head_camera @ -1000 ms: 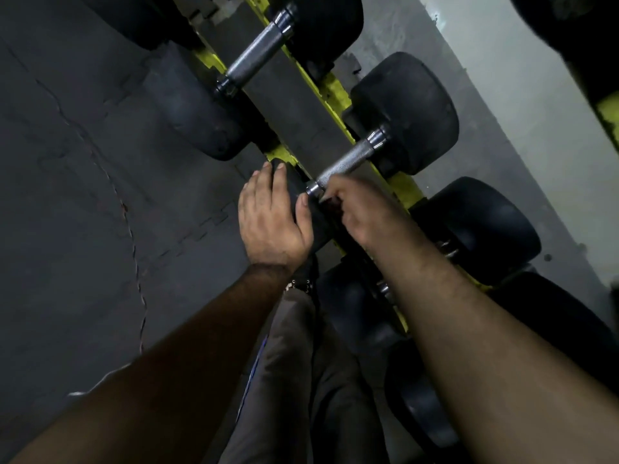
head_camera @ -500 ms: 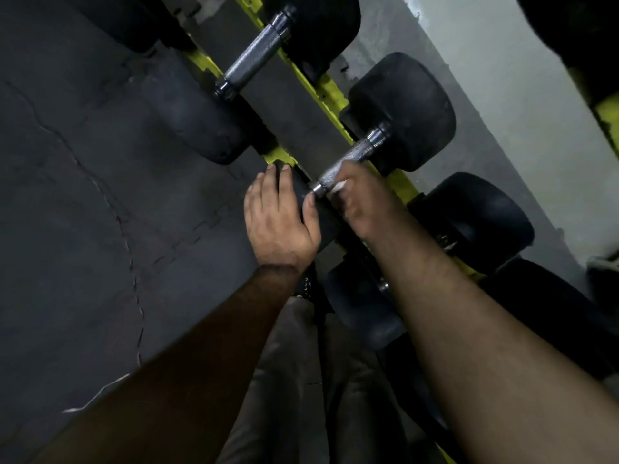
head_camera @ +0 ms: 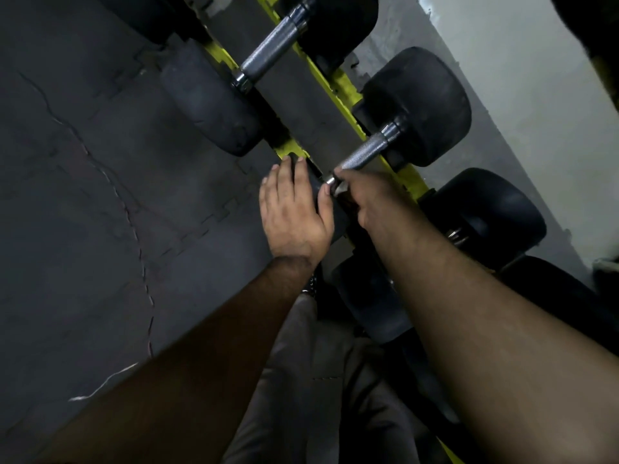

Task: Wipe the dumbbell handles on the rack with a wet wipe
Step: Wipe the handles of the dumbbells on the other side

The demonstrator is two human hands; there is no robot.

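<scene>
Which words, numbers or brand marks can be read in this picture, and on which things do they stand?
None can be read. The black dumbbell heads show no weight numbers from this angle, and the handles and yellow rack carry no visible text.

Gym (racked dumbbells point(head_camera: 415, 108), rubber flooring point(head_camera: 83, 195)).

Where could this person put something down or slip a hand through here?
Bare floor lies open left of the rack. The rack itself is crowded: dumbbells sit close, with both hands at one, left hand on its end, right hand on its handle.
</scene>
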